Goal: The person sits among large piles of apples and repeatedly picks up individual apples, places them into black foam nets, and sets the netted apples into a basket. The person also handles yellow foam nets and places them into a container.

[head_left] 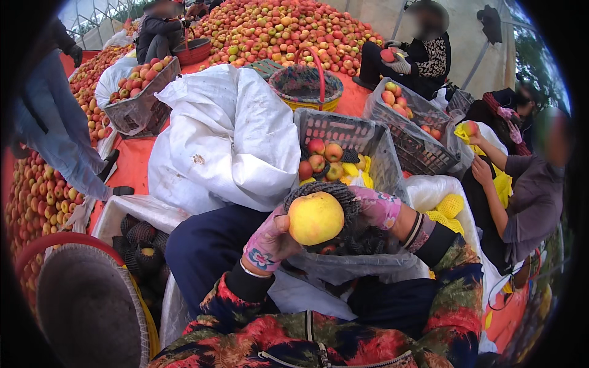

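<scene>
A yellow apple [316, 219] is held in the curled left hand [270, 239], in front of a black net [347, 208] and over the near part of a crate [334, 126]; the net is touched by the right hand [378, 207], but its fingers are hidden, so how far it is open cannot be told; a white bag [227, 135] is seen left of the crate; a big apple pile [282, 30] is seen far away.
</scene>
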The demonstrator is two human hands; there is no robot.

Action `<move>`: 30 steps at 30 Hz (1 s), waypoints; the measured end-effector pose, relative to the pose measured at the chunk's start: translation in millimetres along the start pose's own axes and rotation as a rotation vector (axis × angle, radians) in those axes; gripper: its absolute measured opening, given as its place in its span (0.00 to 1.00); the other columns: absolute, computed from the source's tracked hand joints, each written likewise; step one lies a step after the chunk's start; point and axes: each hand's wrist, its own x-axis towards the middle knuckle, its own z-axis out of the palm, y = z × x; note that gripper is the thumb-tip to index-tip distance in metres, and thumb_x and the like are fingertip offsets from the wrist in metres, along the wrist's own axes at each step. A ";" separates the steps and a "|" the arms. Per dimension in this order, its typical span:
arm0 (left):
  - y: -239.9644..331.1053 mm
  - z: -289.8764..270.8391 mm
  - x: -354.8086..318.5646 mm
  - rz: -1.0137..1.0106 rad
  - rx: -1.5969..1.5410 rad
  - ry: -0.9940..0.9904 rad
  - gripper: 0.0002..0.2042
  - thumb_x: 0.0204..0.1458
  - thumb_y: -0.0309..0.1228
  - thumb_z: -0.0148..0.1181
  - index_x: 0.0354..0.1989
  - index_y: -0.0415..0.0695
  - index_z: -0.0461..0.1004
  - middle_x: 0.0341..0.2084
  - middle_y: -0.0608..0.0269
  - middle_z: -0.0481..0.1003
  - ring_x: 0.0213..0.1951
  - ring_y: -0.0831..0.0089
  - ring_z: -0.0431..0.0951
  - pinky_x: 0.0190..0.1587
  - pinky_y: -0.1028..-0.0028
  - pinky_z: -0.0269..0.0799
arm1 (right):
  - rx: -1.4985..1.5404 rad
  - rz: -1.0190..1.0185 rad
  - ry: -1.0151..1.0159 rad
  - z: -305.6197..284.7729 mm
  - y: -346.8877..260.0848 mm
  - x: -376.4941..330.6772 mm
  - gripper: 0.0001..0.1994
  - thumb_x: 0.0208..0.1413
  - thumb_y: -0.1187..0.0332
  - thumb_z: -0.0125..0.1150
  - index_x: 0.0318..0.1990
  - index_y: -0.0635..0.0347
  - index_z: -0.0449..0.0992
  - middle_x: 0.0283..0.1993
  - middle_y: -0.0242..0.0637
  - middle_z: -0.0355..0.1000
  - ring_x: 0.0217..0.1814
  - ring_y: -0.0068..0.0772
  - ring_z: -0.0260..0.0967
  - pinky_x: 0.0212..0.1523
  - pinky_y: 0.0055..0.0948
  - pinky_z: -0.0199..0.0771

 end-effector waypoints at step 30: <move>-4.8 -0.4 23.7 1.026 1.656 0.478 0.33 0.37 0.22 0.64 0.57 0.45 0.60 0.55 0.42 0.60 0.51 0.48 0.70 0.48 0.63 0.71 | -0.150 -0.310 0.423 50.2 20.0 45.6 0.31 0.56 0.51 0.53 0.58 0.68 0.58 0.53 0.43 0.64 0.52 0.30 0.64 0.51 0.28 0.65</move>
